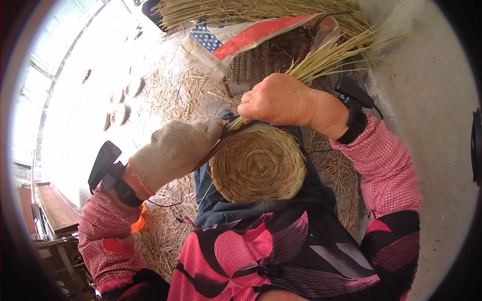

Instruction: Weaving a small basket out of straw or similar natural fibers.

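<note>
A round coiled straw basket (258, 163) rests on my lap, its spiral-woven side facing up. My right hand (273, 100) is bare and closed around a bundle of green-yellow straw (334, 57). The bundle's short end pokes out below my fingers at the basket's far rim. My left hand (175, 145), in a grey work glove, is closed at the basket's left rim. Along the glove's lower edge runs a dark, narrow, blade-like strip (207, 158), seemingly in its grip; the fingers hide most of it.
A large heap of straw (251, 12) lies at the far side beside a striped, starred sack (251, 37) and a dark ribbed object (251, 65). Loose straw litters the floor (165, 85). Bare concrete (432, 150) runs along the right. A brown board (57, 208) stands at left.
</note>
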### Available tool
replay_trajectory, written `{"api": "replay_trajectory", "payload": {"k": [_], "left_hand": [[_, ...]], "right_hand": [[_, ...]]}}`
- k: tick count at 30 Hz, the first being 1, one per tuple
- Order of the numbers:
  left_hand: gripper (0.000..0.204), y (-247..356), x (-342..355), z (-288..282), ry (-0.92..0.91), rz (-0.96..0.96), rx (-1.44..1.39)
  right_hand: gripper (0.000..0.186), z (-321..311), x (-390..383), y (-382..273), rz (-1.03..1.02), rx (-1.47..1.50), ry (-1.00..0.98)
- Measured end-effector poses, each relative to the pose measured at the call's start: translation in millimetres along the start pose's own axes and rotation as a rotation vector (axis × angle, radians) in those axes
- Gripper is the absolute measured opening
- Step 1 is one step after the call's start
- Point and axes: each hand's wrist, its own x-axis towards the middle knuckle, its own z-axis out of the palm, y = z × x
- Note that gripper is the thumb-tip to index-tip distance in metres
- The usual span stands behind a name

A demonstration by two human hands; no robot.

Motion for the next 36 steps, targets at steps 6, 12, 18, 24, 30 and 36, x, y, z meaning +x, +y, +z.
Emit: {"api": "replay_trajectory", "payload": {"k": [6, 12, 18, 24, 30, 36], "left_hand": [[0.044, -18.6, -18.0, 10.6, 0.075, -0.045, -0.102], [0.053, -48.2, -48.1, 40.5, 0.242, -0.333, -0.492], [0.063, -62.4, -78.7, 97.6, 0.471, -0.311, -0.627], [0.058, -61.0, -80.8, 121.3, 0.479, -0.384, -0.645], [0.057, -72.3, -76.1, 152.2, 0.388, -0.445, -0.765], [0.057, -62.4, -72.9, 154.9, 0.368, -0.438, -0.715]], "right_hand": [[0.012, 0.2, -25.6, 31.9, 0.098, -0.017, 0.104], [0.011, 0.7, -81.6, 59.3, 0.275, -0.019, 0.216], [0.012, -15.9, -94.6, 80.5, 0.283, -0.299, 0.197], [0.013, -37.7, -77.1, 124.5, 0.232, -0.486, 0.292], [0.013, -56.7, -32.5, 179.7, 0.172, -0.616, 0.404], [0.011, -31.1, -8.5, 225.6, 0.197, -0.631, 0.507]]}}
